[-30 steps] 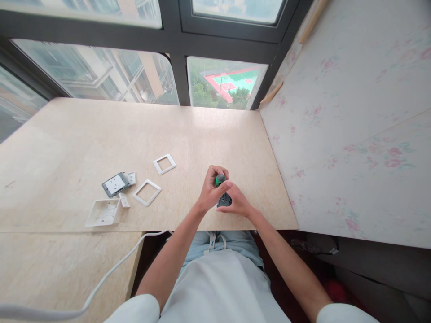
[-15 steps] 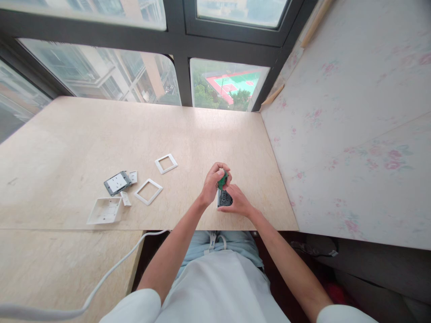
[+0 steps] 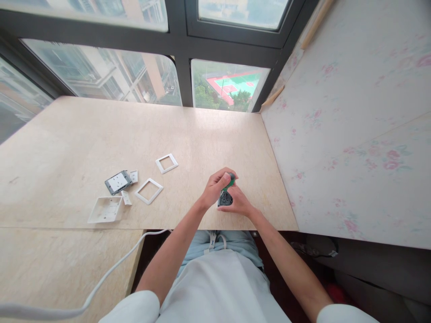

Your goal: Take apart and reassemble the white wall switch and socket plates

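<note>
My left hand (image 3: pixel 215 187) is closed round the green and dark handle of a screwdriver (image 3: pixel 230 180). The screwdriver is tilted, its shaft pointing down at a dark grey socket module (image 3: pixel 225 198), which lies back side up near the table's front edge. Whether the tip touches a screw, I cannot make out. My right hand (image 3: pixel 238 201) grips the module from the right, thumb along its near side and fingers at the far side, partly hidden by the screwdriver.
To the left lie a socket with a white face (image 3: pixel 117 183), two white frames (image 3: pixel 148 191), small white pieces (image 3: pixel 126 198) and an open white box (image 3: pixel 106 210). A white cable (image 3: pixel 111 268) runs across the lower left. Window and papered wall (image 3: pixel 343 134) bound the tabletop (image 3: pixel 202 139).
My left hand has dropped slightly and turned, so the screwdriver handle now leans to the right with its dark end showing. My right hand stays on the socket module.
</note>
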A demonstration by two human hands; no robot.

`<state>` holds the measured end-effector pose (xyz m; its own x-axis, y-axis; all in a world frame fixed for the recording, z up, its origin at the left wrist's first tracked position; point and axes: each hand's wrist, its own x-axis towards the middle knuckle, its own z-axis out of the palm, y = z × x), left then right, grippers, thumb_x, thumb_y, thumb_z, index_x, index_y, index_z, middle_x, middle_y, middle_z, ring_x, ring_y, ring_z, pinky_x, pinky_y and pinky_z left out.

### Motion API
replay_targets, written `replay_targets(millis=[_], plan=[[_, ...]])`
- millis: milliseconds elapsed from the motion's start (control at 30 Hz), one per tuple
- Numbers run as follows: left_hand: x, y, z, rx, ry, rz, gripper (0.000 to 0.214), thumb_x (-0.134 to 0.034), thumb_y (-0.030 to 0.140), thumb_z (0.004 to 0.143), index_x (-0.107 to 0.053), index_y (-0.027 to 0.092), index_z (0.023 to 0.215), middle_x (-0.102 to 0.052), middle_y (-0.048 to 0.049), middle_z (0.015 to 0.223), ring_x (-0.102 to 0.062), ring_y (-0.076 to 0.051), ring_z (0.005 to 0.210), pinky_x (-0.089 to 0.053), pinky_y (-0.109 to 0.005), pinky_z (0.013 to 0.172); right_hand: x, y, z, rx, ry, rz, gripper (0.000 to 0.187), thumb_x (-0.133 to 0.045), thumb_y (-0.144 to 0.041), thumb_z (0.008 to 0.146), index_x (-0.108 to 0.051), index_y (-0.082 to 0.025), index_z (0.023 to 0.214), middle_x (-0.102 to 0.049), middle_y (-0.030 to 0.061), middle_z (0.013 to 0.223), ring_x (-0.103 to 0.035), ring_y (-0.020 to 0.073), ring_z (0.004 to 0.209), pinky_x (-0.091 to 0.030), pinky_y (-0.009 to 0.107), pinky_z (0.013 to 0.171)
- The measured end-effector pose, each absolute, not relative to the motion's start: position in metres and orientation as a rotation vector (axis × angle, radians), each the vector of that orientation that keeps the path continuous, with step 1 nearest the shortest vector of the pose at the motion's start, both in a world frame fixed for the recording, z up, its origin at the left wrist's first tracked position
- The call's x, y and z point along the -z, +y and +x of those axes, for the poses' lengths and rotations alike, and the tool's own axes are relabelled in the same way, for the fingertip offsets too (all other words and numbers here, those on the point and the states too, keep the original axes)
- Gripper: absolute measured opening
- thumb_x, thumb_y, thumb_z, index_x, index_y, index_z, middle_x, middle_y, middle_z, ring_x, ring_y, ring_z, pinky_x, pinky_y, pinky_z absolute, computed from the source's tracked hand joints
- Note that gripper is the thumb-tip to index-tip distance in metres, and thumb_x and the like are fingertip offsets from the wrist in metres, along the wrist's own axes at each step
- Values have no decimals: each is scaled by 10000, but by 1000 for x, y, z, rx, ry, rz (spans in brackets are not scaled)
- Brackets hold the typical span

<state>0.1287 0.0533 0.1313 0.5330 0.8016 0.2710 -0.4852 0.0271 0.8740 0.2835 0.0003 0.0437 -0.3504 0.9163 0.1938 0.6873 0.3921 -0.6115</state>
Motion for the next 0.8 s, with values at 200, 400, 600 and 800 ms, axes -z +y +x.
replay_targets(millis=[200,400,600,800], plan=[[-138,53,134,-979,308,1140,498,-433,588,963,-627,137,879,-546,-17,694,-501,-105,595,-392,-240,572,-43,1,284,-609,-2112,-1361,728,-778,-573,690,-526,-175,1245,-635,150,1140,-580,369,1080,-489,519,895],[-137,49,137,-1053,287,1085,450,-665,588,829,-449,218,967,-520,55,680,-405,-69,525,-330,-202,514,-45,2,284,-624,-2108,-1343,676,-772,-575,704,-554,-187,1213,-638,140,1154,-570,361,1127,-475,524,936],[-133,46,128,-1209,430,1166,344,-765,446,793,-552,191,881,-563,-3,829,-527,-109,732,-430,-239,661,-43,1,284,-616,-2113,-1329,801,-770,-573,706,-476,-190,1344,-599,157,1272,-534,360,1200,-446,531,991],[-132,49,116,-1124,422,1212,339,-679,498,858,-698,174,954,-592,-58,931,-579,-146,807,-471,-265,688,-39,1,285,-576,-2135,-1354,731,-756,-597,703,-532,-195,1272,-628,149,1218,-561,352,1138,-466,526,951]])
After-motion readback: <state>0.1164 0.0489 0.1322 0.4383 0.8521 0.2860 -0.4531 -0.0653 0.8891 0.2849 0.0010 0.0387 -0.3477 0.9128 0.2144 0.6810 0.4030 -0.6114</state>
